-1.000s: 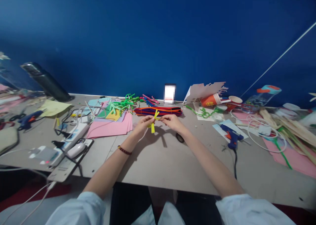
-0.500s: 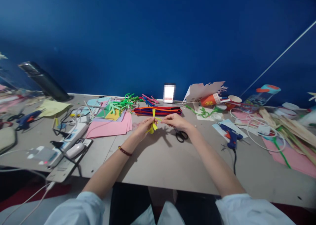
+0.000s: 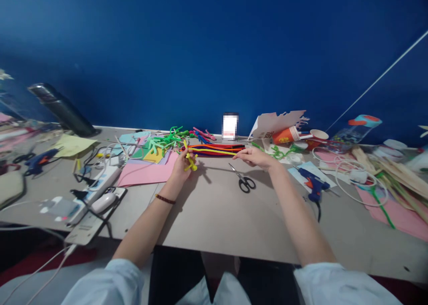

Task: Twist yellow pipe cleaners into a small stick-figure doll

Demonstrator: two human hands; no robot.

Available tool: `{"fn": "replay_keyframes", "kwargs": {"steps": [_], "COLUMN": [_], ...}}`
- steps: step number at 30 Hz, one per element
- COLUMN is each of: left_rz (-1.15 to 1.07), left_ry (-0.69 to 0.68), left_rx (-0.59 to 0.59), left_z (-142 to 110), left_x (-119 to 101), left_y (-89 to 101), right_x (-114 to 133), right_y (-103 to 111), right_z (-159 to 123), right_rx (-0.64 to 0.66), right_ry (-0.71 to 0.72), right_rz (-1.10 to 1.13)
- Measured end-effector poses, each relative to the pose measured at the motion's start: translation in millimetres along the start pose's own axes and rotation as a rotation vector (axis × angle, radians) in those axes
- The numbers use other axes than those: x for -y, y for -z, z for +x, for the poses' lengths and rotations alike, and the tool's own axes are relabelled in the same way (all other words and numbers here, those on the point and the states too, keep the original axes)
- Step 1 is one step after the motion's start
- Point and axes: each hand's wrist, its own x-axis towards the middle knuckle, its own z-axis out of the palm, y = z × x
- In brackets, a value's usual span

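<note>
My left hand [image 3: 182,164] is closed around a bent yellow pipe cleaner shape [image 3: 191,162], whose loops stick out past the fingers. From it a straight yellow pipe cleaner strand [image 3: 214,151] runs level to the right. My right hand [image 3: 256,157] pinches the far end of that strand between thumb and fingertips. Just behind the strand lies a bundle of red, orange and purple pipe cleaners [image 3: 217,148]. Black-handled scissors [image 3: 246,184] rest on the table below my right hand, blades pointing up and left.
Pink paper sheets [image 3: 147,173] and green pipe cleaners [image 3: 170,138] lie to the left, near a power strip [image 3: 100,184] with cables. A blue glue gun [image 3: 312,183], paper cups [image 3: 284,136] and a clear bottle [image 3: 354,131] are at the right. A phone [image 3: 230,125] stands against the wall.
My hands have moved apart, the left to the left and the right to the right, and the yellow strand now stretches between them. The scissors are now fully uncovered.
</note>
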Motion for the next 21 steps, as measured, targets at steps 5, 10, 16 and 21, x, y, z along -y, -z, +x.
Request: {"fn": "replay_keyframes", "kwargs": {"steps": [5, 10, 16, 21], "left_rz": [-0.046, -0.104, -0.056, 0.096], "left_ry": [-0.058, -0.091, -0.069, -0.058], "left_rx": [-0.056, -0.104, -0.008, 0.060], "left_z": [4.5, 3.8, 0.5, -7.8], "left_x": [-7.3, -18.6, -14.4, -7.7], "left_y": [4.0, 4.4, 2.4, -2.5], "right_x": [2.6, -3.1, -9.0, -1.9], "right_y": [11.9, 26.8, 38.8, 37.2], "right_z": [-8.6, -10.6, -7.6, -8.9], "right_rx": [-0.053, -0.353, -0.566, -0.636], "right_ry": [0.013, 0.012, 0.139, 0.210], "right_rz": [0.044, 0.049, -0.109, -0.345]}}
